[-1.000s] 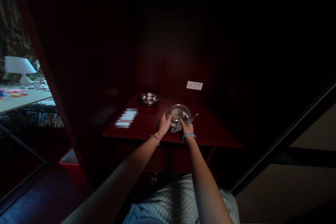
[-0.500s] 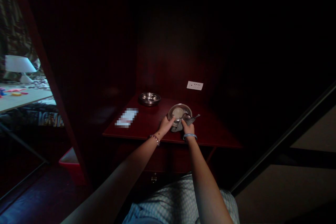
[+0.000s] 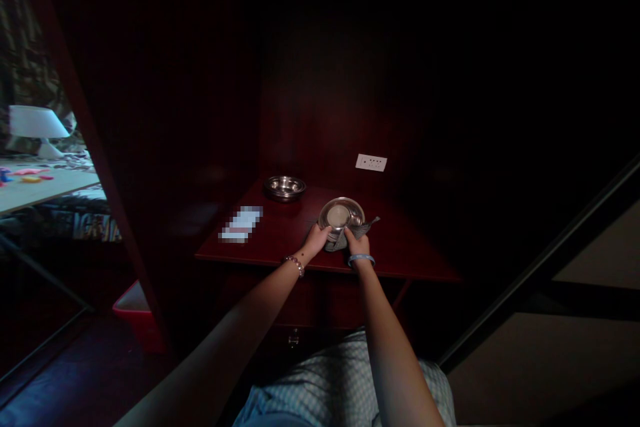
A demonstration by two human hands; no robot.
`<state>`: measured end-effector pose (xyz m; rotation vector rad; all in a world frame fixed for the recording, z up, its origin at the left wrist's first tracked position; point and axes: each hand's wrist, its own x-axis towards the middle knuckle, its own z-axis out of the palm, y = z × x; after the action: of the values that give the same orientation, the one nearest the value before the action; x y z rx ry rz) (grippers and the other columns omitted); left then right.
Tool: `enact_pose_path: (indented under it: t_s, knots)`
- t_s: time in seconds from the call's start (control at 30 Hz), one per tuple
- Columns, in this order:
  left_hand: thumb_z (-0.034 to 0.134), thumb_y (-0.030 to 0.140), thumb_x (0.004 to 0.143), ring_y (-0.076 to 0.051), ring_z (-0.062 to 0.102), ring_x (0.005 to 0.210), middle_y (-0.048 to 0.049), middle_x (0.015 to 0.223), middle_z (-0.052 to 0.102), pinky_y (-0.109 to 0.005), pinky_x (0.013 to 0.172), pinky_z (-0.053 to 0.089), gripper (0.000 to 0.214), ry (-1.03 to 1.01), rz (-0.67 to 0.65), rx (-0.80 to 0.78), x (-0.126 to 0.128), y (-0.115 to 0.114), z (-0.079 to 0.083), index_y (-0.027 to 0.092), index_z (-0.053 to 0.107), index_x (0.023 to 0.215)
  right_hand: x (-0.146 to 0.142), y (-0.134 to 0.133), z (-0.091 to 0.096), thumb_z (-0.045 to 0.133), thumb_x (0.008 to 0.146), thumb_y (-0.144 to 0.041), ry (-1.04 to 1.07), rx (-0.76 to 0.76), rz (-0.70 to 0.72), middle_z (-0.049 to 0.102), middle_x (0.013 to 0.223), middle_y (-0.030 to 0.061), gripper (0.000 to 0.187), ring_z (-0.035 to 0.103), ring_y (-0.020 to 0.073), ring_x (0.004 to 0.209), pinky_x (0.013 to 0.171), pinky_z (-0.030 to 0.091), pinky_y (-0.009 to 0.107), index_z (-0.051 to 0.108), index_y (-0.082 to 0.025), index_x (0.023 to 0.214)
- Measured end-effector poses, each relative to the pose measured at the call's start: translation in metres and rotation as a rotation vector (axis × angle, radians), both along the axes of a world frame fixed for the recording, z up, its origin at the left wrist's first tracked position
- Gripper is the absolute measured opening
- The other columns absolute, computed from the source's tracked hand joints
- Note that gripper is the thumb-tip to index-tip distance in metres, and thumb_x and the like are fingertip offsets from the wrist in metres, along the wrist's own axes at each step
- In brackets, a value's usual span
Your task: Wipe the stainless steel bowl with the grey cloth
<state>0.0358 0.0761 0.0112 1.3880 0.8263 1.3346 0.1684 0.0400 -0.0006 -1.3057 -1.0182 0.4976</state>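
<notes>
A shiny metal bowl (image 3: 339, 215) is tilted toward me above the dark red desk (image 3: 280, 237). My left hand (image 3: 317, 238) grips its near left rim, thumb on the inside edge. At the near right rim, my right hand (image 3: 357, 244) is closed on a grey cloth (image 3: 336, 242), pressing it against the bowl. One corner of the cloth sticks out to the right. Behind and to the left, more metal bowls (image 3: 285, 189), seemingly stacked, rest on the desk. The fingers under the bowl are hidden.
A blurred-out flat light object (image 3: 241, 224) lies at the desk's left. A white socket plate (image 3: 371, 163) is on the back panel. Dark side panels flank the desk. To the left are a red bin (image 3: 137, 310), a table (image 3: 45, 188) and a white lamp (image 3: 39, 123).
My left thumb has slid slightly down toward the bowl's near rim. The bowl has shifted a little to the left; both hands keep hold.
</notes>
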Motion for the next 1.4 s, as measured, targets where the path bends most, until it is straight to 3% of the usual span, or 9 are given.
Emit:
enact_pose_path:
  t_s: [0.3, 0.6, 0.83, 1.03, 1.17, 1.4]
  knots:
    - [0.06, 0.015, 0.068, -0.022, 0.065, 0.087, -0.0117, 0.091, 0.07, -0.033, 0.082, 0.048, 0.017, 0.025, 0.239, -0.078, -0.004, 0.0, 0.004, 0.012, 0.064, 0.084, -0.001, 0.001, -0.001, 0.065, 0.065, -0.043, -0.045, -0.01, 0.008, 0.072, 0.09, 0.0102, 0.039, 0.066, 0.0252, 0.091, 0.079, 0.051, 0.032, 0.069, -0.013, 0.089]
    - [0.054, 0.021, 0.076, -0.021, 0.065, 0.083, -0.0109, 0.087, 0.07, -0.03, 0.078, 0.048, 0.016, 0.112, 0.237, 0.014, -0.007, -0.004, 0.008, 0.013, 0.065, 0.085, -0.004, -0.004, 0.005, 0.064, 0.066, -0.041, -0.039, -0.015, -0.009, 0.072, 0.093, 0.0111, 0.038, 0.066, 0.0252, 0.092, 0.08, 0.051, 0.032, 0.068, -0.012, 0.09]
    - [0.059, 0.022, 0.075, -0.02, 0.064, 0.093, -0.0106, 0.1, 0.069, -0.03, 0.085, 0.047, 0.025, 0.011, 0.167, 0.091, -0.007, -0.006, 0.011, 0.014, 0.064, 0.098, -0.004, -0.006, 0.008, 0.063, 0.067, -0.039, -0.018, -0.024, 0.001, 0.072, 0.093, 0.0112, 0.034, 0.067, 0.0248, 0.091, 0.08, 0.051, 0.031, 0.068, -0.012, 0.087]
    - [0.062, 0.022, 0.073, -0.019, 0.066, 0.084, -0.0101, 0.089, 0.071, -0.029, 0.08, 0.05, 0.021, 0.034, 0.042, 0.091, -0.004, -0.006, 0.007, 0.011, 0.066, 0.091, -0.002, -0.003, 0.004, 0.062, 0.068, -0.04, -0.013, -0.015, -0.002, 0.071, 0.094, 0.0118, 0.034, 0.067, 0.0247, 0.093, 0.081, 0.051, 0.032, 0.068, -0.013, 0.088]
    - [0.056, 0.016, 0.073, -0.018, 0.066, 0.078, -0.0091, 0.081, 0.071, -0.029, 0.077, 0.05, 0.014, 0.079, 0.071, 0.093, -0.003, -0.005, 0.005, 0.01, 0.065, 0.083, -0.002, -0.002, 0.002, 0.062, 0.068, -0.04, -0.019, -0.005, -0.001, 0.072, 0.094, 0.0112, 0.034, 0.067, 0.0244, 0.093, 0.082, 0.051, 0.032, 0.068, -0.013, 0.088]
    - [0.055, 0.013, 0.073, -0.019, 0.064, 0.092, -0.0104, 0.096, 0.069, -0.032, 0.086, 0.047, 0.026, 0.054, 0.15, 0.106, -0.004, -0.007, 0.008, 0.013, 0.061, 0.098, -0.002, -0.004, 0.006, 0.064, 0.067, -0.039, -0.042, 0.012, -0.008, 0.072, 0.094, 0.0107, 0.034, 0.066, 0.0246, 0.094, 0.085, 0.05, 0.033, 0.068, -0.013, 0.09]
